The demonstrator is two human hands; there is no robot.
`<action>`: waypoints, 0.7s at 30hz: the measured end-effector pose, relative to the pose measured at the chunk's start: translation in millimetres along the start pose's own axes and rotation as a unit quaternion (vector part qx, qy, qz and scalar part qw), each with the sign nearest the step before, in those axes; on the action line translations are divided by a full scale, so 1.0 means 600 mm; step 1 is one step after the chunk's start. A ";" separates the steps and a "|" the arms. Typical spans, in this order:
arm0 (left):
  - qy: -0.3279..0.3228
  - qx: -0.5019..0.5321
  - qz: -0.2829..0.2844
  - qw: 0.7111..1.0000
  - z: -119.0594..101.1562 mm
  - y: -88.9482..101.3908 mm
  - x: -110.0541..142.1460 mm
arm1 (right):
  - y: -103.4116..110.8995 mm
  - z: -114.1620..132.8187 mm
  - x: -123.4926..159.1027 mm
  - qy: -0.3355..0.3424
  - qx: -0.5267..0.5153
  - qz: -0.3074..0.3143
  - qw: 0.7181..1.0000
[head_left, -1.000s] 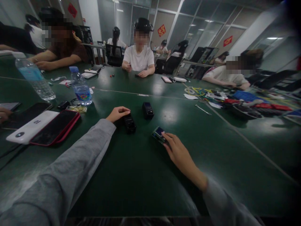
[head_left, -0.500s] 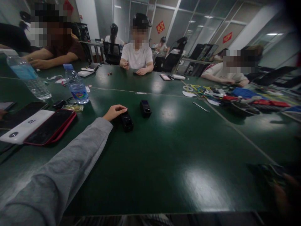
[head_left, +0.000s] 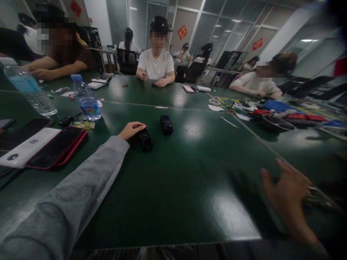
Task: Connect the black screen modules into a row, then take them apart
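Left hand (head_left: 130, 130) is touching a black device (head_left: 146, 139), can't tell its grip; right hand (head_left: 289, 189) is spreading wide, empty, around 4 o'clock.

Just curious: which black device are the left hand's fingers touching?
The nearer black device: the left hand has its fingers at its far end. The farther one is untouched.

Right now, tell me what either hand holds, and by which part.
The left hand has fingers at the far end of the left black device; whether they grip it cannot be told. The right hand, fingers spread, looks empty.
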State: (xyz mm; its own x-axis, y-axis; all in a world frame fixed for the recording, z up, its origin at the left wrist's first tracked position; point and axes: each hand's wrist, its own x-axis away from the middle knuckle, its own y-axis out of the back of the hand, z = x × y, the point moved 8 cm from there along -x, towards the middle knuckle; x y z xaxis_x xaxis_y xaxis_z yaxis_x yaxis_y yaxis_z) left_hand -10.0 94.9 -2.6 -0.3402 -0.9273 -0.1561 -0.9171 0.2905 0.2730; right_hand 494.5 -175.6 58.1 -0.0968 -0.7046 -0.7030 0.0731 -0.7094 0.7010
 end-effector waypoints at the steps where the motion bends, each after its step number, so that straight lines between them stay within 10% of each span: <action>1: 0.001 0.000 0.008 1.000 0.000 -0.002 0.000 | -0.021 0.050 -0.012 0.001 -0.002 0.003 1.000; 7: -0.016 -0.041 0.021 0.999 0.000 -0.004 -0.002 | -0.156 0.402 -0.034 0.150 -0.193 0.174 0.954; 11: -0.042 -0.081 0.016 0.996 0.002 -0.002 -0.006 | -0.205 0.552 -0.040 0.178 -0.276 0.242 0.913; 17: -0.045 -0.071 0.029 0.996 -0.001 -0.007 -0.004 | -0.245 0.604 -0.070 0.136 -0.320 0.238 0.907; 21: -0.037 -0.042 0.012 0.998 -0.003 -0.004 -0.005 | -0.201 0.576 -0.037 0.188 -0.357 0.296 0.866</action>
State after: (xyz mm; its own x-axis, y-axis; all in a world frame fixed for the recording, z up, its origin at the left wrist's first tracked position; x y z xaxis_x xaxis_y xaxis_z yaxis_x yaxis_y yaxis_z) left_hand -6.6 96.5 -1.2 -0.3798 -0.8994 -0.2164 -0.8883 0.2893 0.3567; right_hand 145.0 -68.4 30.5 0.4869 -0.8088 -0.3297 0.6077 0.0426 0.7930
